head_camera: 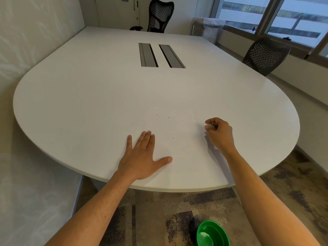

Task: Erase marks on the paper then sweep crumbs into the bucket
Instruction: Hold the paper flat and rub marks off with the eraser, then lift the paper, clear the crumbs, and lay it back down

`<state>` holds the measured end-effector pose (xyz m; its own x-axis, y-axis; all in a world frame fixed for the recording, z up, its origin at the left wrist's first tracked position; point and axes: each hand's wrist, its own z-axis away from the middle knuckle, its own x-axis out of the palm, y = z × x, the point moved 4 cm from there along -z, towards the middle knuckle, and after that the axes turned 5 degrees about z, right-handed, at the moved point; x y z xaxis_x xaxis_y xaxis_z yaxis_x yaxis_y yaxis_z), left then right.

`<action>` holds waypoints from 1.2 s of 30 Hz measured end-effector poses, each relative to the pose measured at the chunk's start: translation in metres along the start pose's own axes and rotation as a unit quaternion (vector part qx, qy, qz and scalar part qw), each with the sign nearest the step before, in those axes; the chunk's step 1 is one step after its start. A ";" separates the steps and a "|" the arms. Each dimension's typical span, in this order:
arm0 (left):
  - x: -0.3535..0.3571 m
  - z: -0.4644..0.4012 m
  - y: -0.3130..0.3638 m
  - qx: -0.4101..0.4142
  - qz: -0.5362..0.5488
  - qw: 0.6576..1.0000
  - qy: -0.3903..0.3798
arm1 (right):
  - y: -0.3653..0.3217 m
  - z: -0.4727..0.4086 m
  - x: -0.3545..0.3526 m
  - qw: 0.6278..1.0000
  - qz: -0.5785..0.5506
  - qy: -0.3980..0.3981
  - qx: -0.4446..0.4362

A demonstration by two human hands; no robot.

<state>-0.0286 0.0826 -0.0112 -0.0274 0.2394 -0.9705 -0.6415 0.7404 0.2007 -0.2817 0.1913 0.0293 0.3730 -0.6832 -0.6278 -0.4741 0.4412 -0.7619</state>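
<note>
Crumbs [166, 125] lie just beyond my flat left hand [142, 157], fingers straight, pressing paper [179, 150]; right hand [219, 132] pinches eraser [209, 126]; bucket [212, 234] on floor.

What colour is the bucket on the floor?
Green, inside and out. The bucket shows in the head view, on the patterned carpet below the table edge.

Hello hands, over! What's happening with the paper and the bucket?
Left hand flat on the paper. Right hand pinching an eraser. Crumbs on paper. Green bucket on floor below. Nothing blocking.
</note>
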 end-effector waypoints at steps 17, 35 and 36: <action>0.000 0.001 0.000 -0.003 0.011 1.000 -0.002 | 0.011 0.003 0.001 0.972 0.215 0.035 -0.086; -0.039 -0.007 -0.007 -0.130 0.362 0.917 0.110 | -0.016 0.060 0.030 0.957 0.264 -0.003 -0.117; -0.043 -0.009 -0.005 -0.137 0.381 0.908 0.110 | -0.016 0.061 0.030 0.957 0.265 -0.001 -0.120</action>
<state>-0.0313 0.0630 0.0282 -0.6760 0.4627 -0.5735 -0.5377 0.2224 0.8133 -0.2146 0.1989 0.0126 0.0307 -0.3996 -0.9162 -0.7666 0.5787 -0.2781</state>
